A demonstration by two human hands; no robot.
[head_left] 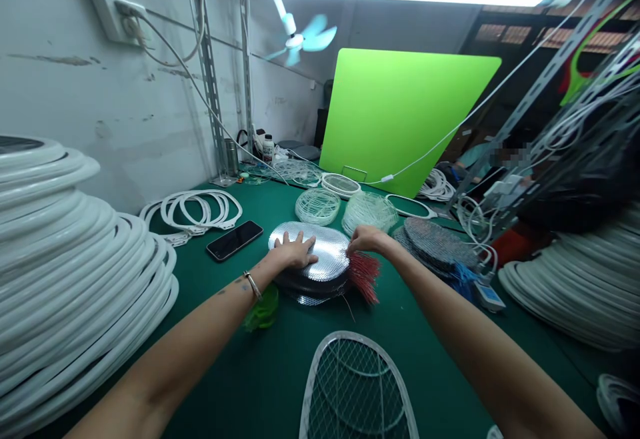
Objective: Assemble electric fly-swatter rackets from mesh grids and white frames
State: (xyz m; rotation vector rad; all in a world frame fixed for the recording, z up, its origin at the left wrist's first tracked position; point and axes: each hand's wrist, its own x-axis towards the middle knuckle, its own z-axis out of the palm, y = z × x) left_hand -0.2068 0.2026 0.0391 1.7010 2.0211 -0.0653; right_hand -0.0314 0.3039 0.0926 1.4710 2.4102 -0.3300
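My left hand [295, 251] lies with its fingers spread on the top of a stack of oval silver mesh sheets [327, 242]. Darker layers show under the top sheet. At the stack's right edge, the fingers of my right hand [365, 239] are bent together in a pinch, right above a bundle of red wires [364, 276]. What sits between those fingertips is hidden. Closer to me lies a white oval racket frame [316, 376] with a mesh and pale rings inside it.
A phone [235, 240] and white ring frames [200, 209] lie to the left, beside a tall pile of white frames [75, 279]. Clear ring bundles [317, 206] stand behind the stack. Grey mesh ovals [435, 242] and another frame pile [575, 286] are at right.
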